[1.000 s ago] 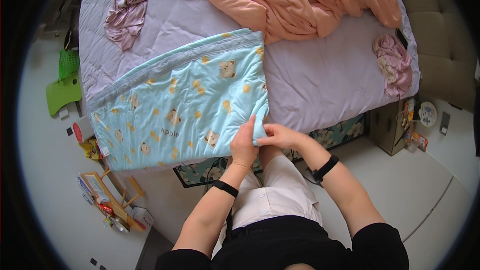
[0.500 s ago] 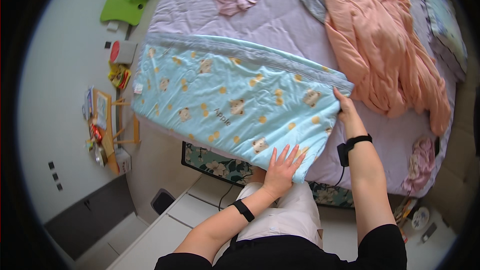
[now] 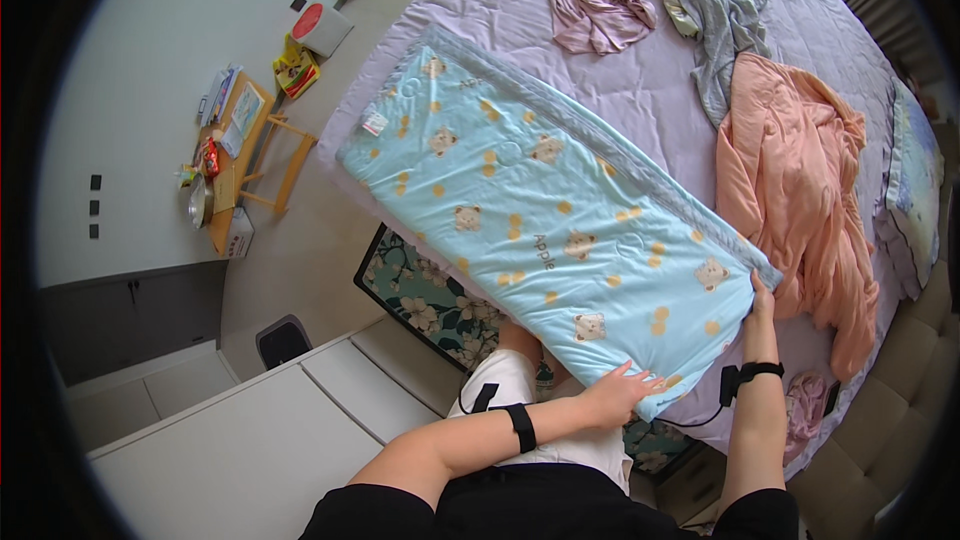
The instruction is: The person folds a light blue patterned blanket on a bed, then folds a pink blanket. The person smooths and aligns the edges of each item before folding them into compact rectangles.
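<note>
Broadly, a bed with a lavender sheet (image 3: 640, 80) fills the middle and right of the view, and a light blue quilt (image 3: 500, 190) printed with bears lies slantwise along its near edge. One end of the quilt reaches toward the bed's near left corner; the other stretches toward the headboard (image 3: 885, 380), which is padded and beige-brown. A grey band borders its far side.

The left hand (image 3: 615, 397) rests on the quilt's corner at the bed's near edge, fingers a little apart. The right hand (image 3: 762, 305) is clamped on the next corner, where the grey band ends; its thumb shows and the other fingers are hidden.

Past the right hand, a rumpled peach blanket (image 3: 790, 170) lies toward the headboard, with a grey garment (image 3: 735, 25) just beyond it and a crumpled pink cloth (image 3: 605, 5) nearer the bed's far left edge. A patterned pillow (image 3: 912, 175) sits against the headboard, and a second pink cloth (image 3: 806, 405) is by the near right corner.

Below the near edge shows a dark-rimmed floral panel (image 3: 425, 305). Off the bed's left side, a small wooden table (image 3: 228, 195) bears assorted items beside the white wall (image 3: 140, 90), and a white cabinet (image 3: 220, 460) stands nearer the person.
</note>
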Tool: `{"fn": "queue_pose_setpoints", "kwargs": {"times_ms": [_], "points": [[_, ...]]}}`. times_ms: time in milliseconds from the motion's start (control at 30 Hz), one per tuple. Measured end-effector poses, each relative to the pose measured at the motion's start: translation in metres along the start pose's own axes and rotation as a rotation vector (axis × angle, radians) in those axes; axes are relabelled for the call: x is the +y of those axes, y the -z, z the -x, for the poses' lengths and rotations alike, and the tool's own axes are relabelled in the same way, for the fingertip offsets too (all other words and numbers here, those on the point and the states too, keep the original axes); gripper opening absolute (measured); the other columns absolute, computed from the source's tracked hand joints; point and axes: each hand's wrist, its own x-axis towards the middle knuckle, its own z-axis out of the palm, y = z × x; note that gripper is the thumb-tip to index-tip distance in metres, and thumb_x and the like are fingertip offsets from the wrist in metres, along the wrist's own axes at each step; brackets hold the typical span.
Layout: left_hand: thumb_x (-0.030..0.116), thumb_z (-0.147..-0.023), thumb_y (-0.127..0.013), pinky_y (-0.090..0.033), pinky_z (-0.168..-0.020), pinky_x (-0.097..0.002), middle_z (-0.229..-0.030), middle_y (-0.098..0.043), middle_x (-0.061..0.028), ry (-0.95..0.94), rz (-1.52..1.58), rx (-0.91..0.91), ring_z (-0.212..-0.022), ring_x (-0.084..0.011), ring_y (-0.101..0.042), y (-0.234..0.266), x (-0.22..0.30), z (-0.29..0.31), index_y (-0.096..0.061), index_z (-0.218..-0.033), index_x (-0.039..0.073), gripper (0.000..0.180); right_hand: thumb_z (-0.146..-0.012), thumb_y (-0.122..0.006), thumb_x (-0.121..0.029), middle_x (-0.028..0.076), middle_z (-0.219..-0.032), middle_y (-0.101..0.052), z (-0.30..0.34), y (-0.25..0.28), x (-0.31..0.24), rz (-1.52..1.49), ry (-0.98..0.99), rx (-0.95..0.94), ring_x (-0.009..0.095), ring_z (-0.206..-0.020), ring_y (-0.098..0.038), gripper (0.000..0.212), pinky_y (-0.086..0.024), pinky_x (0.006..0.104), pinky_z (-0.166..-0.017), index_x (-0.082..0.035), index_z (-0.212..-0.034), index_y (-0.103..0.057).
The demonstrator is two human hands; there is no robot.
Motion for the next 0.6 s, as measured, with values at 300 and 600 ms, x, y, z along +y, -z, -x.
{"fn": "queue_pose_setpoints", "kwargs": {"times_ms": [300, 600], "points": [[0.007, -0.086, -0.06, -0.017, -0.119, -0.0536, -0.155, -0.037, -0.0102, 0.08, 0.207, 0.166, -0.14, -0.0387, -0.035, 0.048, -0.077, 0.043, -0.045, -0.144, 0.018, 0.061, -0.085, -0.07, -0.012, 0.008, -0.099, -0.069, 0.042, -0.051, -0.019, -0.043, 0.053, 0.012, 0.023, -0.089, -0.066, 0.026, -0.054, 0.035, -0.083, 0.002, -0.106, -0.065], [0.011, -0.092, -0.063, -0.037, -0.104, -0.0388, -0.131, -0.054, -0.0147, 0.056, 0.136, 0.832, -0.119, -0.0274, -0.051, 0.149, -0.106, 0.132, -0.057, -0.127, 0.006, 0.036, -0.087, -0.07, -0.015, 0.002, -0.08, -0.066, 0.101, -0.168, -0.046, 0.104, 0.136, -0.137, 0.014, -0.069, -0.066, 0.014, -0.054, 0.0267, -0.061, -0.005, -0.094, -0.064]]}}
